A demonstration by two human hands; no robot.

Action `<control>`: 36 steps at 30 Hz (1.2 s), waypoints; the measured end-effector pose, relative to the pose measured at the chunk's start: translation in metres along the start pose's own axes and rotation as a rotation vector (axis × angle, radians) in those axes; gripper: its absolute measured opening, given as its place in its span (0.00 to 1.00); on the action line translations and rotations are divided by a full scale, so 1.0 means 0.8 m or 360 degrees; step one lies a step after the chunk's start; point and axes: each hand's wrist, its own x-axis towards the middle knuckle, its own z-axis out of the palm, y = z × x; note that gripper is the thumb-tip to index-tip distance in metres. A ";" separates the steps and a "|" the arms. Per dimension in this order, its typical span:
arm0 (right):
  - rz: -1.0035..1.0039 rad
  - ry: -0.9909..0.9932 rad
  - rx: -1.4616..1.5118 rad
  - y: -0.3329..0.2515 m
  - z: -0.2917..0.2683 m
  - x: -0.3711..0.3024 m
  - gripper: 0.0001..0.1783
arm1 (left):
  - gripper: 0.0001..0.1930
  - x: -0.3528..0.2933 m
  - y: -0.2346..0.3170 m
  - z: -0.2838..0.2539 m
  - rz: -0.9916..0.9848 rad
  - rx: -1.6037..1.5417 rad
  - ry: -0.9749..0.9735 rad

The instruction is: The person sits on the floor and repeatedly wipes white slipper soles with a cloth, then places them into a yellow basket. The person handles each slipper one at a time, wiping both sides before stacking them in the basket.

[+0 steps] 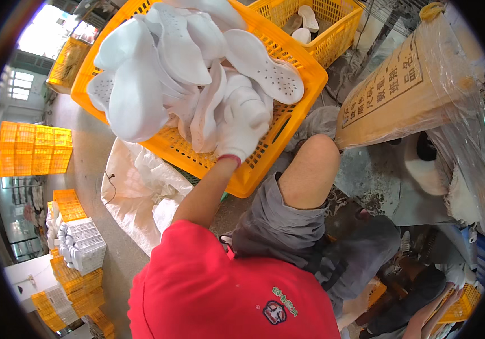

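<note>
Cream sack (139,195) on floor just beside the lower-left edge of orange slotted crate (242,183); white perforated foam clogs (135,101) heaped inside, covering part of that rim. Left hand (240,129), white-gloved, reaches in over bottom corner, fingers bent onto heap, can't tell if gripping. Narrow bare strip toward right edge, cardboard box (389,85) beyond

I'm standing in what looks like a footwear workshop: white moulded shoe pieces (140,96) heap the big orange crate (248,182). Well to the crate's left, more orange crates (34,148) rise in stacks on a hard grey floor (88,138); to its right stands a large carton (389,79) partly wrapped in clear plastic (471,133).
</note>
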 end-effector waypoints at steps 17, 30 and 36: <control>-0.0023 0.0015 0.0153 -0.043 0.023 -0.003 0.27 | 0.26 0.057 -0.102 -0.088 0.0208 0.0654 -0.0430; 0.0275 0.0678 0.1190 -0.159 -0.021 -0.039 0.25 | 0.35 -0.170 0.287 0.019 0.0482 -0.1574 -0.1915; -0.0335 0.0859 0.0662 -0.175 0.074 -0.072 0.46 | 0.30 -0.224 0.373 0.122 -0.0951 -0.2464 -0.2422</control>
